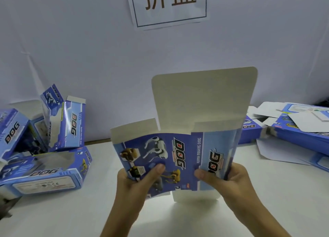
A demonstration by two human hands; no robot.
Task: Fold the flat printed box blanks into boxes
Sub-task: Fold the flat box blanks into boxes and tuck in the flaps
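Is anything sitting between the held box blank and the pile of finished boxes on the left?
Nothing visible. Both the left hand and right hand grip the box blank above bare table; the strip across to the folded boxes on the left looks clear.

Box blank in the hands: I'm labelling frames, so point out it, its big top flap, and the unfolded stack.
box blank (160,153), head view, printed front panel
top flap (203,97), head view, grey inner face
stack of flat blanks (300,135), head view, blue edge

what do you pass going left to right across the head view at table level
folded boxes → left hand → box blank held up in both hands → right hand → stack of flat blanks
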